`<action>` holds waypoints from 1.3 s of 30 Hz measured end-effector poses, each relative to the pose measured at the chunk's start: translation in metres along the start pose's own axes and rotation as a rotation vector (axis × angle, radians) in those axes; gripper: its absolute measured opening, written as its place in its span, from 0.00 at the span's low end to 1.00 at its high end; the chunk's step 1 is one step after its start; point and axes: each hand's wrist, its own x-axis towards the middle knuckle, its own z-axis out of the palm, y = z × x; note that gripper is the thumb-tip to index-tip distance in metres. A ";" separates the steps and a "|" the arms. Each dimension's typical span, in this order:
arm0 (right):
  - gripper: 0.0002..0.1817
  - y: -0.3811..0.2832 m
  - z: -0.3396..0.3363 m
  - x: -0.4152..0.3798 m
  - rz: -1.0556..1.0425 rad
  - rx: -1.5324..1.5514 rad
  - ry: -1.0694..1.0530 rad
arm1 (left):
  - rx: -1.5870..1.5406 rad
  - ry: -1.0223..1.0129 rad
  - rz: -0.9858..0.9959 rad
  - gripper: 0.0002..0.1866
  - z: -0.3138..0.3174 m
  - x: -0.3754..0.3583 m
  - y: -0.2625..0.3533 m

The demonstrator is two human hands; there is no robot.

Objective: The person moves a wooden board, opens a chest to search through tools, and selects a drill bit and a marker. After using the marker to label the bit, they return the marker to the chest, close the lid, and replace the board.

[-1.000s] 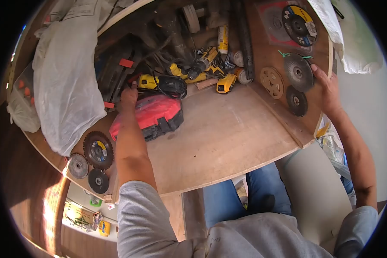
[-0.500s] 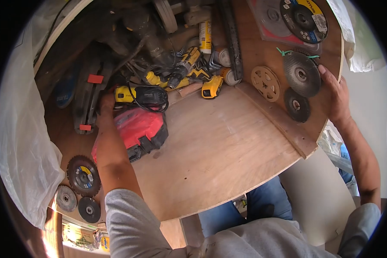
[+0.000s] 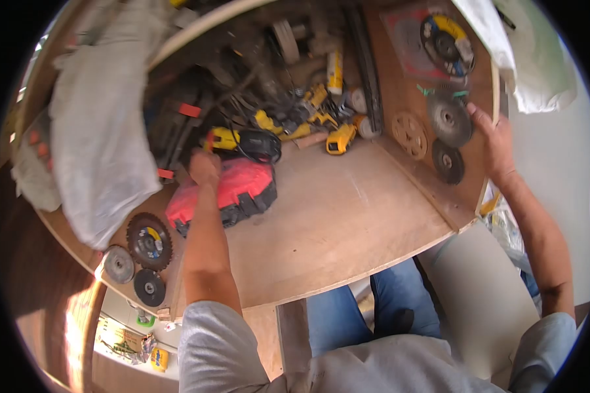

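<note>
My left hand [image 3: 205, 168] reaches into the wooden cabinet, over the back left of a red and black tool case [image 3: 246, 187]. It is blurred and its fingertips are hidden, so I cannot tell whether it grips anything. Just beyond it, a yellow and black corded power tool [image 3: 259, 144] lies against the case. My right hand [image 3: 498, 149] wraps round the front edge of the right side panel [image 3: 473, 167], thumb on the inner face. Beside that thumb hangs a dark grinding disc [image 3: 448, 118], with a smaller disc [image 3: 448, 161] below it.
At the back lie a yellow battery pack [image 3: 340, 139], a yellow cordless drill [image 3: 318, 98] and a tube [image 3: 335, 73]. Saw blades such as the toothed one [image 3: 149, 242] are mounted on the left panel. Plastic sheeting [image 3: 101, 131] hangs at left. A wooden strip [image 3: 426, 180] crosses the shelf.
The view has shifted, bringing more of the left side in. My left hand has drawn back slightly from behind the power tool toward the red case. My right hand still holds the panel edge.
</note>
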 end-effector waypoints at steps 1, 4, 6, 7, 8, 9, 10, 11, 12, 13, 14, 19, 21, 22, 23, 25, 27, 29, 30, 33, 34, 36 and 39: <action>0.24 0.001 -0.001 0.001 -0.038 -0.104 0.031 | -0.052 -0.087 -0.013 0.19 -0.012 -0.013 0.002; 0.22 -0.012 0.001 -0.004 -0.046 -0.145 0.037 | -0.253 -0.120 0.085 0.16 -0.048 -0.065 0.016; 0.21 -0.003 0.004 -0.001 -0.118 -0.165 0.087 | -0.548 -0.149 0.137 0.12 -0.082 -0.106 0.038; 0.21 -0.002 0.004 -0.001 -0.155 -0.171 0.109 | -0.617 -0.158 0.180 0.10 -0.114 -0.130 0.057; 0.21 -0.003 0.003 -0.002 -0.148 -0.172 0.126 | -0.752 -0.208 0.175 0.12 -0.139 -0.148 0.073; 0.21 -0.006 0.004 -0.004 -0.140 -0.173 0.135 | -0.871 -0.169 0.276 0.11 -0.173 -0.166 0.092; 0.21 -0.011 0.005 -0.005 -0.135 -0.170 0.134 | -0.936 -0.138 0.346 0.10 -0.194 -0.174 0.105; 0.20 -0.018 0.004 -0.008 -0.086 -0.155 0.104 | -0.963 -0.010 0.497 0.09 -0.232 -0.186 0.124; 0.20 -0.017 0.003 -0.008 -0.105 -0.141 0.101 | -0.985 0.015 0.512 0.11 -0.260 -0.190 0.137; 0.20 -0.013 0.003 -0.006 -0.124 -0.127 0.095 | -1.010 0.074 0.580 0.10 -0.288 -0.192 0.148; 0.20 -0.009 0.005 -0.005 -0.150 -0.111 0.103 | -0.981 0.203 0.669 0.10 -0.308 -0.188 0.156; 0.21 -0.012 0.006 -0.002 -0.120 -0.185 0.118 | -0.471 0.940 0.543 0.13 -0.380 -0.144 0.094; 0.21 -0.020 0.004 -0.007 -0.105 -0.221 0.110 | -0.246 1.081 0.355 0.14 -0.372 -0.106 0.020; 0.21 -0.019 0.004 -0.007 -0.110 -0.174 0.101 | -0.080 1.073 0.270 0.15 -0.362 -0.093 -0.022; 0.21 -0.016 0.003 -0.004 -0.107 -0.167 0.108 | 0.065 1.043 0.251 0.17 -0.349 -0.077 -0.067; 0.21 -0.009 0.004 -0.002 -0.095 -0.148 0.118 | 0.322 0.906 0.351 0.20 -0.359 -0.086 -0.112; 0.22 -0.005 0.004 0.001 -0.102 -0.194 0.112 | 0.419 0.898 0.494 0.21 -0.390 -0.091 -0.137; 0.22 -0.009 0.006 -0.003 -0.152 -0.096 0.079 | 0.385 1.110 0.485 0.21 -0.449 -0.105 -0.121; 0.22 -0.010 0.005 -0.003 -0.143 -0.156 0.080 | 0.400 1.191 0.522 0.20 -0.484 -0.112 -0.114; 0.23 -0.018 0.006 -0.006 -0.143 -0.229 0.098 | 0.451 1.384 0.623 0.22 -0.587 -0.107 -0.120; 0.23 -0.018 0.007 -0.007 -0.141 -0.241 0.108 | 0.487 1.361 0.533 0.23 -0.615 -0.108 -0.123; 0.26 -0.018 0.007 -0.005 -0.049 -0.306 0.090 | 0.557 1.267 0.381 0.29 -0.649 -0.097 -0.137; 0.36 -0.025 0.009 -0.005 0.105 -0.507 0.239 | 0.634 0.829 0.158 0.46 -0.648 -0.087 -0.171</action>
